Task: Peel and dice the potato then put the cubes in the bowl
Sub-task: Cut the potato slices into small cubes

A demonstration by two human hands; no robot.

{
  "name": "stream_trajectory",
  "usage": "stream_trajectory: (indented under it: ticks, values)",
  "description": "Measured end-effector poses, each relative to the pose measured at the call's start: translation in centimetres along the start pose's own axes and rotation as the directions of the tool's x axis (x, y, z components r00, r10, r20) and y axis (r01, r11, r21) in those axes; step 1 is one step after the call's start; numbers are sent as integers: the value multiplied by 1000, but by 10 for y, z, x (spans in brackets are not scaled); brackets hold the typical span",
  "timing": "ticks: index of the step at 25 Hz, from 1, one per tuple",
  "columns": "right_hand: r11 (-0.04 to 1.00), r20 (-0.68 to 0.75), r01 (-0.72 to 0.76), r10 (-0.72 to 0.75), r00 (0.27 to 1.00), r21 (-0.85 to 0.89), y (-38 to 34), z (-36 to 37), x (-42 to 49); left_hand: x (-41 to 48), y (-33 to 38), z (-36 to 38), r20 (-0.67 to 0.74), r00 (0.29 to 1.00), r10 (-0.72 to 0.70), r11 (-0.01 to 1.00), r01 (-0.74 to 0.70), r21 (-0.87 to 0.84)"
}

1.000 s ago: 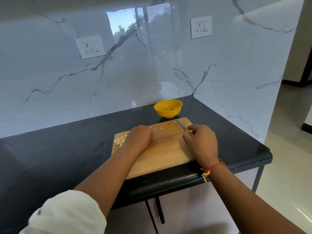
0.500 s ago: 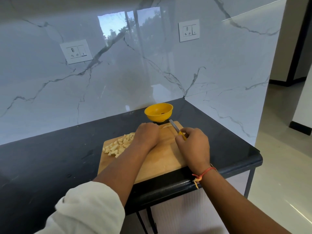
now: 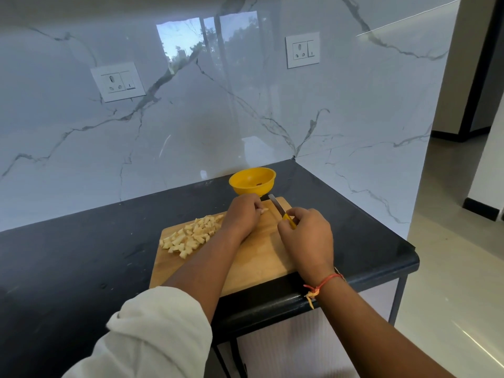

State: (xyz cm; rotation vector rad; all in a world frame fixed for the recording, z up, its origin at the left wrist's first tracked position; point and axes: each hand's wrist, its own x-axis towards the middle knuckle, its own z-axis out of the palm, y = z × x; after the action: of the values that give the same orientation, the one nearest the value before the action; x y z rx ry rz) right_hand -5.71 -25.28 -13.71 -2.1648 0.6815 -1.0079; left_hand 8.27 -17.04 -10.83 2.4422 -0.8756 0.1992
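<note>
Left hand (image 3: 243, 214) pinches a potato piece (image 3: 264, 210) on the wooden board (image 3: 261, 257), right hand (image 3: 306, 238) grips the yellow-handled knife (image 3: 281, 211), its blade just beside. Diced cubes (image 3: 191, 236) pile left; yellow bowl (image 3: 252, 181) sits behind.

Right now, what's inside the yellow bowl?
Inside the yellow bowl only one small dark bit shows, too small to name. The potato cubes lie on the cutting board. The bowl's near wall hides part of its bottom.

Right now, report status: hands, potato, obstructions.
Left hand pinching potato strip, right hand gripping yellow-handled knife. Potato cubes piled on cutting board, yellow bowl just beyond. No obstruction seen.
</note>
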Motion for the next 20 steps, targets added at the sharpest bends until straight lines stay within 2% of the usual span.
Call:
stream_trajectory:
  ticks: [6, 12, 20]
  values:
    - [994, 67, 102, -98, 993, -48, -5, -2, -4, -20, -17, -10, 5, 1000, 6, 995, -6, 104]
    - [960, 228, 260, -232, 946, -102, -11, -3, -9, -46, -37, -17, -123, 992, -33, 999, 36, 22]
    - [942, 275, 315, -274, 922, -119, -17, -4, -12, -48, -42, -15, -173, 983, -52, 998, 47, -30]
